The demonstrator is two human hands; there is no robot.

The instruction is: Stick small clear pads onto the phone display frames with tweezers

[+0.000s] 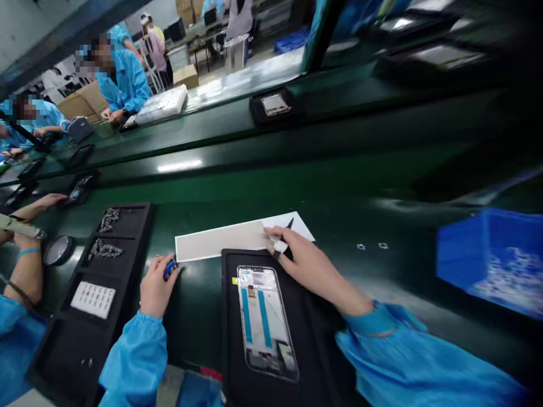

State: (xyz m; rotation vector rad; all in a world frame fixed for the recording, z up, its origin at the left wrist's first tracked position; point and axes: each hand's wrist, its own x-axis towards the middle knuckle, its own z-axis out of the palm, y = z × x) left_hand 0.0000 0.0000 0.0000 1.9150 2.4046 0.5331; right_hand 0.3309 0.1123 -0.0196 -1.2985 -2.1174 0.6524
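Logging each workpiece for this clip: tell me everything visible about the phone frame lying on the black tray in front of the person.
The phone frame is a slim rounded rectangle with a pale, silvery rim, lying flat, face up, lengthwise on the black tray. Two blue strips run down its middle, with a small yellow tab near its upper left corner. Small parts show at the top and bottom ends. Neither hand touches it; the right hand rests just beyond its far end.

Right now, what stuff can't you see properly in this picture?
Head view only:
- Small blue thing in the left hand: mostly hidden by the fingers.
- Black tool in the right hand: its tip is too small to identify.
- Blue bin: its contents are blurred.
- Tiny parts in the black tray: too small to name.
- Phone frame: its lower end is blurred.
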